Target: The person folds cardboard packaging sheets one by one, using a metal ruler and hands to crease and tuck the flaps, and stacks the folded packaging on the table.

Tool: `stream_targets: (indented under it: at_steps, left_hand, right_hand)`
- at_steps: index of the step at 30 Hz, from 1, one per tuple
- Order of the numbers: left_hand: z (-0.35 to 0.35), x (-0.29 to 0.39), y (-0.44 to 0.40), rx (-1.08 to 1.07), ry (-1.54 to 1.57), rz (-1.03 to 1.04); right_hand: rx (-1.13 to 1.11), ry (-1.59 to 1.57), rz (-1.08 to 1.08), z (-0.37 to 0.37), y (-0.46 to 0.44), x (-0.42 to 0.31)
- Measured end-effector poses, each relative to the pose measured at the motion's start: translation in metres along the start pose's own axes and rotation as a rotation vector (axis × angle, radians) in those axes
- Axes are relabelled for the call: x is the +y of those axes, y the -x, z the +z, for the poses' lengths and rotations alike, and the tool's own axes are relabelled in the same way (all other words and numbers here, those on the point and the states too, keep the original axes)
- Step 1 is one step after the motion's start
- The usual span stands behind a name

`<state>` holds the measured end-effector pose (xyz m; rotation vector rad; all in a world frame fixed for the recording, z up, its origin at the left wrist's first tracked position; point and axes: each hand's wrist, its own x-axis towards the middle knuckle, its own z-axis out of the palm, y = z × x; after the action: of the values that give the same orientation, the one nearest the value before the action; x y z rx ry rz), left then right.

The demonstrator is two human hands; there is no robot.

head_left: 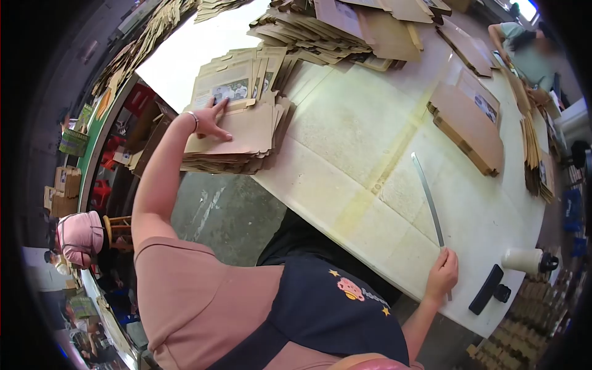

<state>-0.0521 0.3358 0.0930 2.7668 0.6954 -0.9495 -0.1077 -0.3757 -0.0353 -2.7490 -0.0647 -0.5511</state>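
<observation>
Spread over a stack of flattened cardboard boxes (246, 132), my left hand (213, 120) has its fingers apart and touches the top sheet. Printed photo panels show on some upper pieces beside my fingertips. At the table's near right side, my right hand (443, 274) is closed round the lower end of a long, thin metal strip (428, 197). The strip points away from me, over the white tabletop (333, 135); I cannot make out markings on it.
More flat cardboard (314, 31) is heaped at the far side. Another cardboard stack (465, 123) lies at the right. A white bottle (521, 261) and a black phone-like object (486, 289) are near the right edge. One person (530, 58) stands far right; another, in pink (82, 237), is at left.
</observation>
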Motion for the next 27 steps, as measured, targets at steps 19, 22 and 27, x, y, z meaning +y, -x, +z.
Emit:
stream_targets:
  at_steps: [19,22,27]
  left_hand:
    - [0.034,0.506,-0.038,0.501,-0.285,1.171]
    - [0.075,0.553,-0.068,0.68,-0.227,1.081]
    - [0.075,0.563,-0.065,0.957,-0.41,1.093]
  right_hand:
    - [-0.032,-0.199,-0.124,-0.016,-0.008,-0.011]
    - [-0.004,-0.189,-0.111,-0.014,-0.007,-0.01]
    - [0.016,-0.191,-0.083,-0.016,-0.008,-0.013]
